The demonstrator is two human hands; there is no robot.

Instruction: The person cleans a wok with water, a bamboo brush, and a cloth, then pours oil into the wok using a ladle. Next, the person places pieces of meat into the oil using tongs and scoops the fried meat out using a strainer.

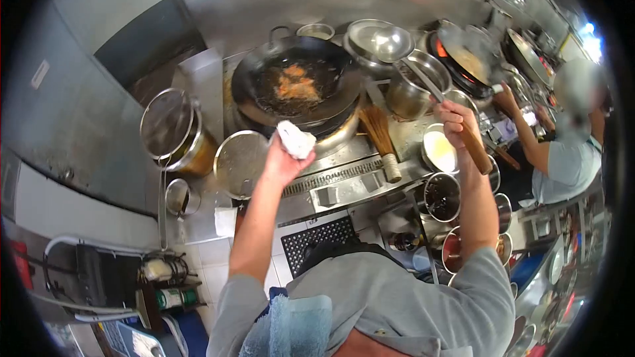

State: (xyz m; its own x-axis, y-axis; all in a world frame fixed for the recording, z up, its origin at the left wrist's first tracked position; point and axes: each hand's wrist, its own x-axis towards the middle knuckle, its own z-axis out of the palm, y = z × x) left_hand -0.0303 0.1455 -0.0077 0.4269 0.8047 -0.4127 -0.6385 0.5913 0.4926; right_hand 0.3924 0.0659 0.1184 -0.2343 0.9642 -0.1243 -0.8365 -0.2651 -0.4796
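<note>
My left hand (283, 166) is closed around a folded white cloth (296, 140), just in front of a black wok (249, 89). Orange-brown pieces of food (296, 84) bubble in dark oil in the wok. Raised on the right, my right hand (455, 123) grips the wooden handle of a long metal ladle (393, 45). The ladle's round bowl is up near the back of the stove, above a metal pot (418, 100) and a steel bowl (360, 29). Between my hands, a bamboo wok brush (378, 135) leans on the stove's front.
A mesh strainer (243, 165) and a tall pot with a wire basket (173, 125) stand at left. Containers of pale liquid (440, 148) and dark sauce (442, 196) line the right. A co-worker (562, 172) works beside another wok (463, 59) with flames under it.
</note>
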